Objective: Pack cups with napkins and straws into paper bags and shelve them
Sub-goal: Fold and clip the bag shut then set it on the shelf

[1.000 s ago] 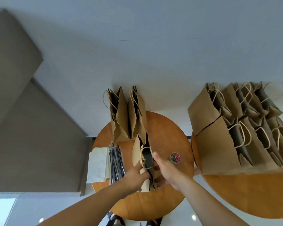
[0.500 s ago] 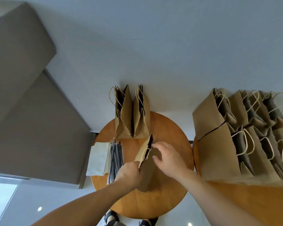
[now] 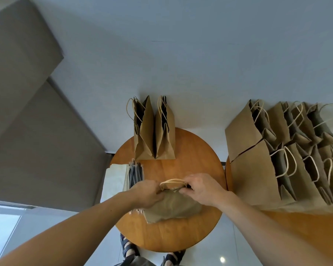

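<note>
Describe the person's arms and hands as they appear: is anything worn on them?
The left hand and right hand are bare: no gloves, rings or watch show. The left forearm and right forearm are bare too, with no sleeve, bracelet or marking visible up to the frame's edge.

Bare tabletop (image 3: 192,166) ctr-right; upright bags (image 3: 146,139) at back, straws (image 3: 136,173) & napkins (image 3: 114,179) left.

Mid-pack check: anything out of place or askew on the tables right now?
One thing: the napkin stack hangs past the left rim of the round table, so a nudge might tip it off. The two standing bags are upright, and the paper bag gripped by the left hand and right hand looks undamaged.
</note>
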A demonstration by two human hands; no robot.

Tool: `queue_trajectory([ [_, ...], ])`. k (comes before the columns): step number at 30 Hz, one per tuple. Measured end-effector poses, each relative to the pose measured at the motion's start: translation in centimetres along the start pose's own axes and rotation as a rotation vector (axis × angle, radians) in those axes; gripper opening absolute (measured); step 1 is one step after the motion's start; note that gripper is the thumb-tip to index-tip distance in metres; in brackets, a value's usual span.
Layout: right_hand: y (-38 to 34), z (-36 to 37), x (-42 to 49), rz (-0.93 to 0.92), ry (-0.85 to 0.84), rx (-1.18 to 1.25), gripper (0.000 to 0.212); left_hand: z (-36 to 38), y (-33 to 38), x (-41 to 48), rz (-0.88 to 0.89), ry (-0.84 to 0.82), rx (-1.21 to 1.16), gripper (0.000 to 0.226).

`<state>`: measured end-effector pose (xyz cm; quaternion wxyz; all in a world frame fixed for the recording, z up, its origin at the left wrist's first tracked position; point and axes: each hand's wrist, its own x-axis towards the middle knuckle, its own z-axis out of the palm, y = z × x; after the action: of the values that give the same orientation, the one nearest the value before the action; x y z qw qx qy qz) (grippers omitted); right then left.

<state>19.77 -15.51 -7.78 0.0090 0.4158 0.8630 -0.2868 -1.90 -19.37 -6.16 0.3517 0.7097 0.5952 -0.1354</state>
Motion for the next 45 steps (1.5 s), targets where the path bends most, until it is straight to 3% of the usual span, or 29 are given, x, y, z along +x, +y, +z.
queue_trajectory([
  [8, 1.4, 1.0, 0.1, 0.187, 0.045, 0.173, 0.023, 1.4, 0.3, 1.6, -0.027, 0.293, -0.086, 0.021],
  [12, 1.0, 1.0, 0.1, 0.137, -0.027, 0.086, 0.032, 1.9, -0.1, 2.1, 0.073, 0.252, -0.056, 0.022],
  [16, 0.5, 1.4, 0.6, 0.142, 0.059, 0.136, 0.022, 1.7, 0.0, 3.0, 0.099, 0.26, -0.068, 0.024],
  [25, 1.6, 1.2, 1.6, 0.153, 0.133, 0.283, 0.028, 0.4, -0.2, 4.3, 0.094, 0.238, -0.098, 0.023],
  [29, 4.1, -2.1, 2.0, 0.25, -0.12, 0.597, 0.025, -0.2, -0.2, 4.8, 0.021, 0.241, -0.087, 0.041],
  [30, 5.5, -2.9, 1.9, 0.281, -0.109, 0.731, 0.027, -0.4, -0.3, 4.9, 0.01, 0.238, -0.102, 0.041],
  [32, 8.7, -2.7, 1.8, 0.457, 0.104, 0.904, 0.028, -0.6, -0.7, 5.1, 0.011, 0.228, -0.132, 0.038],
  [34, 12.2, -0.2, 2.2, 0.649, 0.254, 0.608, 0.024, -0.6, -1.1, 5.4, 0.01, 0.21, -0.169, 0.036],
  [37, 15.3, 5.2, 2.6, 0.696, 0.093, 0.231, 0.02, -0.1, -1.7, 6.0, -0.011, 0.192, -0.194, 0.036],
  [41, 16.4, 8.9, 3.0, 0.686, -0.042, 0.136, 0.028, 0.4, -2.0, 6.0, -0.012, 0.193, -0.218, 0.036],
  [45, 16.7, 10.4, 3.5, 0.688, -0.075, 0.139, 0.035, 0.6, -2.1, 6.0, 0.01, 0.217, -0.202, 0.035],
])
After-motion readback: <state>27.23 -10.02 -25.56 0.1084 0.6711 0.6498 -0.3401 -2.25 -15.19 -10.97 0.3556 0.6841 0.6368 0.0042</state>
